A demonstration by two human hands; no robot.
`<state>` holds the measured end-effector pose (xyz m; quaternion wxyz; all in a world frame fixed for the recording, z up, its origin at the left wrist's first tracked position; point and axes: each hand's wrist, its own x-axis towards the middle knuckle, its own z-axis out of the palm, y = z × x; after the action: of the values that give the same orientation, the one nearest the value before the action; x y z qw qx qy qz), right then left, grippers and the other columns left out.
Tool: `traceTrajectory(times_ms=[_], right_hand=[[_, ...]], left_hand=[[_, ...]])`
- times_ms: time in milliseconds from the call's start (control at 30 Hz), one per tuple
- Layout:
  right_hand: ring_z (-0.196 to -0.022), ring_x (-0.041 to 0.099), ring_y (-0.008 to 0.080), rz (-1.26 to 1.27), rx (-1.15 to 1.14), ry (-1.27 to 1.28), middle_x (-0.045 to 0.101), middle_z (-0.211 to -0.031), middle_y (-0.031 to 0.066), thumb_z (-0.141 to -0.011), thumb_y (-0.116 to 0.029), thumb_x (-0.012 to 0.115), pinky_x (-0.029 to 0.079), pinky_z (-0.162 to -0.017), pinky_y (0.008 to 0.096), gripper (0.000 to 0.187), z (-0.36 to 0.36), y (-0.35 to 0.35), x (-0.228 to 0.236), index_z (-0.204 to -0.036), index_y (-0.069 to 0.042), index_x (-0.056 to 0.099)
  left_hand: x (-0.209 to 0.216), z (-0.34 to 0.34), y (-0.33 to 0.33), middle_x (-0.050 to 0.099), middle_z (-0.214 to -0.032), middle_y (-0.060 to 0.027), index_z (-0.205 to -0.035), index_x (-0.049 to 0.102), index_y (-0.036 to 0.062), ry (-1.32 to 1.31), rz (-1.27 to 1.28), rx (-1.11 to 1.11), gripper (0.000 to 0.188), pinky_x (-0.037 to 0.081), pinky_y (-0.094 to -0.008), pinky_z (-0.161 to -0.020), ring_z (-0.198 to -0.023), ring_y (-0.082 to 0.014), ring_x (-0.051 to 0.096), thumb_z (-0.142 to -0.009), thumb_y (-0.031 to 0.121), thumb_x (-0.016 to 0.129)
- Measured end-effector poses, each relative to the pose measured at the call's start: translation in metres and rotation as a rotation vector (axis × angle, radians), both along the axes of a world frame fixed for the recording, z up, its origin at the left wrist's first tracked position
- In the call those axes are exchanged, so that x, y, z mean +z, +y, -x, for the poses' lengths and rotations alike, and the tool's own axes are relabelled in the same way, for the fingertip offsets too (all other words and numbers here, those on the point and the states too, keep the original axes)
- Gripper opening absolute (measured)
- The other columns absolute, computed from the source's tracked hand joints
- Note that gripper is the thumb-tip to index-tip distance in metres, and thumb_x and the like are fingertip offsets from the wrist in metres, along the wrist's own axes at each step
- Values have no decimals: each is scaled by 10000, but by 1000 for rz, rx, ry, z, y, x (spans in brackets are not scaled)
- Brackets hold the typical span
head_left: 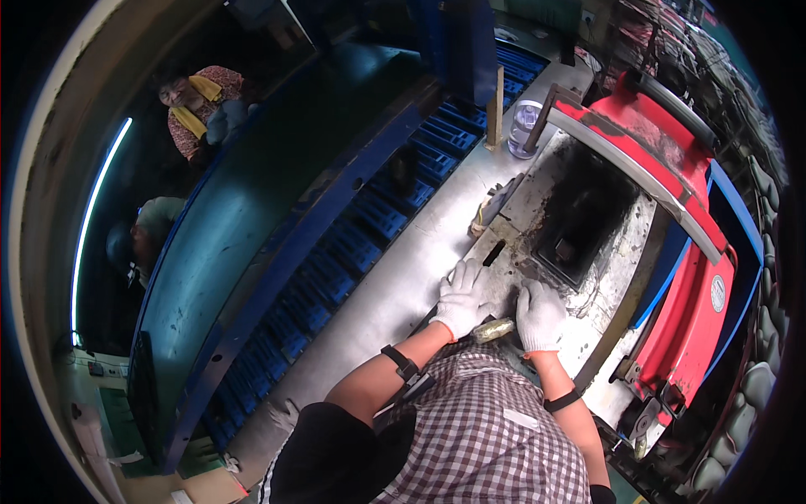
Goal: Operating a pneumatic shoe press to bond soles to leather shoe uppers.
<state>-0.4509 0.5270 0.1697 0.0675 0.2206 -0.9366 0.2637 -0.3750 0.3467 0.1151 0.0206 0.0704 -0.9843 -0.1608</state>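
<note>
My left hand, in a white knit glove, lies with its fingers spread on the pale metal bed in front of me, close to a dark slot. My right hand, gloved the same way, rests palm down just short of a black-stained rectangular plate; its fingers are slightly bent and I see nothing held. Between my wrists sits a yellowish, wrapped-looking stub against my checked apron. The metal bed belongs to a red machine on the right.
A clear bottle stands beyond the bed. Along the left, a steel ledge borders a conveyor of blue slats under a long hood. Two people are beyond it. Several grey rounded pieces are stacked at far right.
</note>
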Motion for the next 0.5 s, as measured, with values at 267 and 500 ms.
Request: traceTrajectory(times_ms=[267,500], right_hand=[[-824,669,343,71,3,90,700,-852,112,-943,-217,652,523,-767,479,111,3,-1,-1,-941,-128,718],[-909,681,347,3,5,-18,724,-944,115,-956,-201,649,529,-837,468,138,3,0,4,-1019,-116,738]], left_hand=[[-4,3,-1,269,-1663,-241,-1574,375,37,-82,7,-12,888,346,-644,-1105,-1533,-467,236,-878,489,690],[-14,1,-2,294,-1646,-250,-1582,370,30,14,65,-8,893,356,-653,-1098,-1514,-488,263,-884,489,686]])
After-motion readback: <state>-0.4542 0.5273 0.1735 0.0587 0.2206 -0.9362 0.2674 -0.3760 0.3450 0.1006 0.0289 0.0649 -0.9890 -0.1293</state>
